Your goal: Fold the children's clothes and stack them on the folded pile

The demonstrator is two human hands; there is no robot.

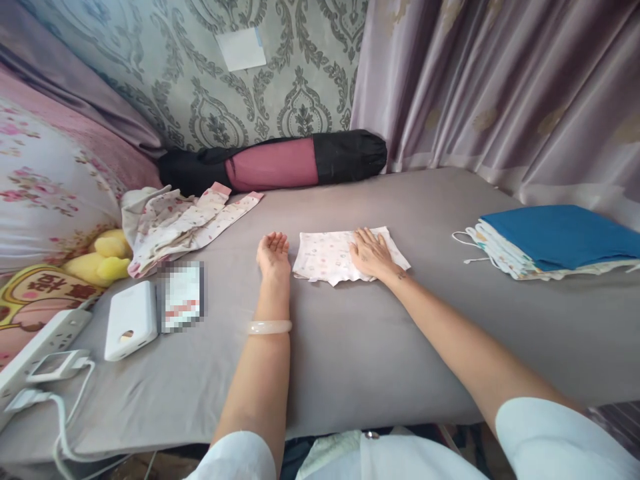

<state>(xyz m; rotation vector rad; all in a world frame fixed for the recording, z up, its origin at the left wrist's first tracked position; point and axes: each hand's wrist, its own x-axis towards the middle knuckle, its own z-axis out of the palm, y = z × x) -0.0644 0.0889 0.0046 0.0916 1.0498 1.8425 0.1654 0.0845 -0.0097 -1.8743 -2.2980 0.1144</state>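
A small white cloth with a pink print [327,256] lies folded flat on the grey bed sheet [360,333]. My right hand [371,253] rests palm down on the cloth's right part, fingers stretched out. My left hand [273,255] lies palm up on the sheet just left of the cloth, fingers loosely apart, holding nothing. A pale bangle [269,327] sits on my left wrist.
A stack of folded cloths with a blue one on top [555,243] lies at the right. Crumpled printed garments [175,223] and a yellow plush toy [103,257] lie at the left, near a white power bank [131,319], a power strip [40,343] and a black-and-pink roll [275,163] by the wall.
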